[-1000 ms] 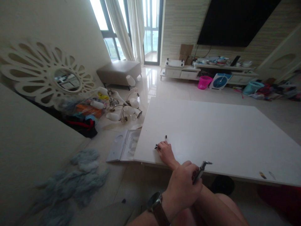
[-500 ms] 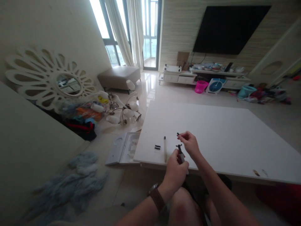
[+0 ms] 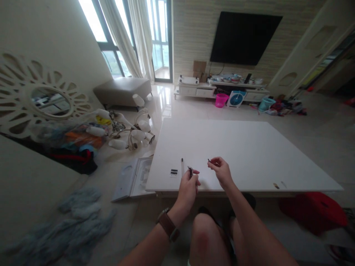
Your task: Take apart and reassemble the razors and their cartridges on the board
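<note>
My left hand (image 3: 188, 188), with a brown-strapped watch on its wrist, is closed around a slim tool with a dark head (image 3: 190, 171). Most of its handle is hidden by the fingers. My right hand (image 3: 222, 171) pinches a small dark piece (image 3: 209, 161) between thumb and fingertips, above the white table (image 3: 235, 144) and apart from the tool. Left of my left hand lies a slim whitish stick with a dark tip (image 3: 182, 164). Beside that stick rests a small clear sheet with two black strips (image 3: 173, 172).
An opened white box (image 3: 135, 179) sits against the table's left edge. Further left are a lamp with several white shades (image 3: 133, 136) and grey fluffy cloth (image 3: 72, 218) on the floor. Two small items, one a brownish piece (image 3: 276, 186), lie near the table's front right.
My left hand has moved left, away from my right hand, and turned so the tool's head shows less. My right hand still pinches the small piece. The camera view has swung right.
</note>
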{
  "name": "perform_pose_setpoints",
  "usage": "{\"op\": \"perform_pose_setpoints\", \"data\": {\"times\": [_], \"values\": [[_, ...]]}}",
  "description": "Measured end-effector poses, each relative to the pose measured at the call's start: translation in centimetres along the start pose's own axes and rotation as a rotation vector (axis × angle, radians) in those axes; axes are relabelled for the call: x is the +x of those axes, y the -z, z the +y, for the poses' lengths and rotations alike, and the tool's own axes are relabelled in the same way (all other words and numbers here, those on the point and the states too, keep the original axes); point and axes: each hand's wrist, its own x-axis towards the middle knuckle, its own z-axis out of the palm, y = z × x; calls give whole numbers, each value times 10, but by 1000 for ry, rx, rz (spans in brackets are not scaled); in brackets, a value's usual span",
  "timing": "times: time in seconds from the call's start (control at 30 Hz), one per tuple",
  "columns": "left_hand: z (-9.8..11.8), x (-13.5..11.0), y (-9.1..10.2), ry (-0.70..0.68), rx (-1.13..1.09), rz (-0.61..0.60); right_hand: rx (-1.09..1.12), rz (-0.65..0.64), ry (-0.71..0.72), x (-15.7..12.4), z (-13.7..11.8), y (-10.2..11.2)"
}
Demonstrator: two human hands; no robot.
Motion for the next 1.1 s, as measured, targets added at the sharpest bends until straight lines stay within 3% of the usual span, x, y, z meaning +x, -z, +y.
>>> {"op": "perform_pose_setpoints", "data": {"times": [0.1,0.27,0.57,0.73,1.1], "values": [[-1,0,0,-3,-25,22,-38,-72,-40,0,14,-3],[1,-1,0,15,-90,5,-130,-201,8,1,15,-21],[8,-6,-2,-42,-50,1,-184,-234,76,-1,17,-31],[7,-5,-1,-64,-12,10,-36,-199,35,-6,6,-30],[2,-2,5,-68,52,44,379,-274,-164,-20,-12,-38]]}}
